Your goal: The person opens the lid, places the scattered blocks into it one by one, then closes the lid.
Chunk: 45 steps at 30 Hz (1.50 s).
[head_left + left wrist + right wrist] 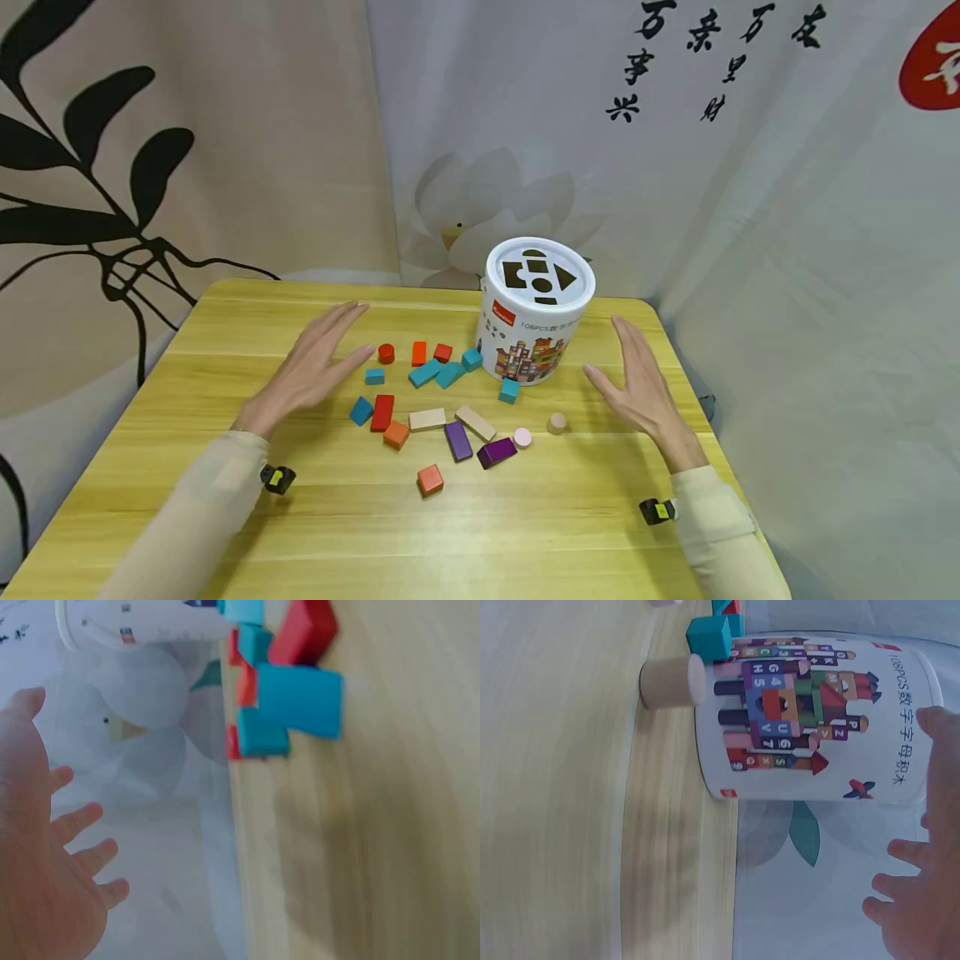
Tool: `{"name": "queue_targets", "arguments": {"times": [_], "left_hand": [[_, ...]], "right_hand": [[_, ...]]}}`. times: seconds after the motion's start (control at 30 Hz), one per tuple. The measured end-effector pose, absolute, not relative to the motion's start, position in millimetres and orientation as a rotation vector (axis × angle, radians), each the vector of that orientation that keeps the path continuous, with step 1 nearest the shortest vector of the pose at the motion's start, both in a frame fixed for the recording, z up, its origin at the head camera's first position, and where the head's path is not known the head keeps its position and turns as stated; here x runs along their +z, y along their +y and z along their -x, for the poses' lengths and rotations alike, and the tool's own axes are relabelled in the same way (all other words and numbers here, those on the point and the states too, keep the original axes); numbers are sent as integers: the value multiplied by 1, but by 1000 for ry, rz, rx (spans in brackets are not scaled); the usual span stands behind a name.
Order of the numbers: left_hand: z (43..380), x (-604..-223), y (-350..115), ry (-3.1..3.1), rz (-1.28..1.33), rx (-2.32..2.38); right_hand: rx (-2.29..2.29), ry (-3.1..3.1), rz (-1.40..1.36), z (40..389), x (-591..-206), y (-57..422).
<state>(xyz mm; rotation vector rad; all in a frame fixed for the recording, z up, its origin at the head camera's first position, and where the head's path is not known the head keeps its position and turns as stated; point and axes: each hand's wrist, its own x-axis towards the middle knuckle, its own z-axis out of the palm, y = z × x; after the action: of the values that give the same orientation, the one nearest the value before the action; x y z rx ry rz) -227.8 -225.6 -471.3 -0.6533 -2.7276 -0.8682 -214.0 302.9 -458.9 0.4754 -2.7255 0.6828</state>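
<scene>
Held over the table's left side, my left hand (311,367) has straight, spread fingers and nothing in it. My right hand (637,387), also empty with fingers extended, hovers right of a white bucket (525,333) with shape-cut holes in its lid. Between the hands lie scattered wooden blocks: a red cylinder (386,354) near the left fingertips, a blue cube (362,411), a red block (382,413), an orange cube (396,434), purple blocks (458,442) and plain wood blocks (427,419). A plain wood cylinder (667,682) stands nearest the right hand.
The yellow wood-grain table (337,533) ends at a back edge against a printed curtain (480,125). One coral cube (430,480) lies closer to the front than the other blocks. Teal blocks (509,391) sit by the bucket's base.
</scene>
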Motion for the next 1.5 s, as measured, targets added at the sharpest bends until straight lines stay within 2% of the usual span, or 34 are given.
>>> {"name": "queue_targets", "arguments": {"times": [0.6,0.97,1.23,1.5], "left_hand": [[277,-446,-142,-2679,690,-1238],[306,-434,-95,-2717,605,-1404],[317,-431,-71,-2721,490,-1549],[330,-439,-61,-2719,229,-1748]], "right_hand": [[999,-2625,-395,224,-464,274],[1186,-2586,-300,231,-472,262],[1329,-2475,-262,237,-479,248],[1396,-2413,-188,239,-491,235]]}}
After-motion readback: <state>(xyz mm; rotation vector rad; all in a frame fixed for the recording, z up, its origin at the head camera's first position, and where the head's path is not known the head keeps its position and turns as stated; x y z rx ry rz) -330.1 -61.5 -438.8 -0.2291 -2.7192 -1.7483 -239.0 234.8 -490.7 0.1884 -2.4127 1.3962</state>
